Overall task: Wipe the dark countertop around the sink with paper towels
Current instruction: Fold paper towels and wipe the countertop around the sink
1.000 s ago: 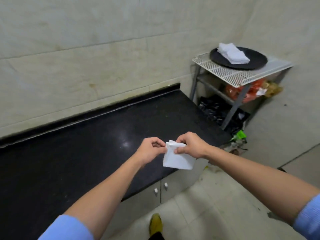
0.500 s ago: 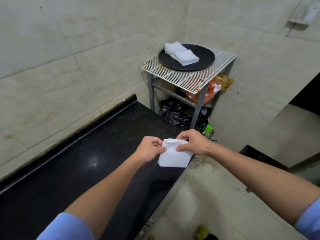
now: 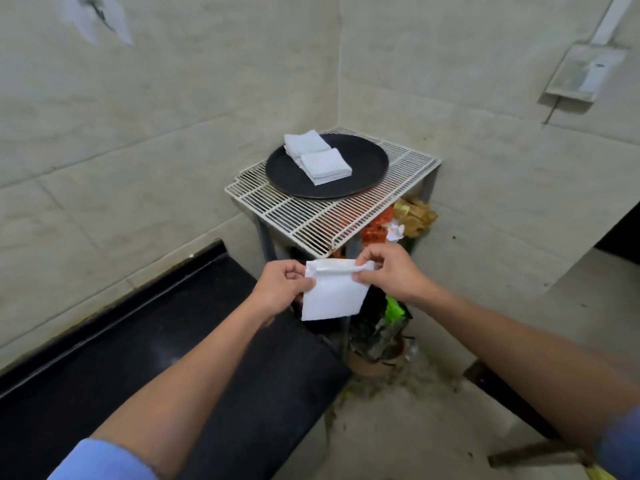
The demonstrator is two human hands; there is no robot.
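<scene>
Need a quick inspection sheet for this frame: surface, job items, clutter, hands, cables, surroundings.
Surface: dark countertop, glossy, nothing lying on the visible part; no sink in view.
Job's things: one folded paper towel held in the air past the counter's end; two stacks of spare towels on a round black tray atop a white wire rack.
Clutter: black bags, orange and green packaging under the rack.
Grippers: left hand and right hand both pinch the towel's top edge.
Cables: nothing seen for certain; a thin line hangs below a wall box.
Surroundings: tiled walls, stained floor.
</scene>
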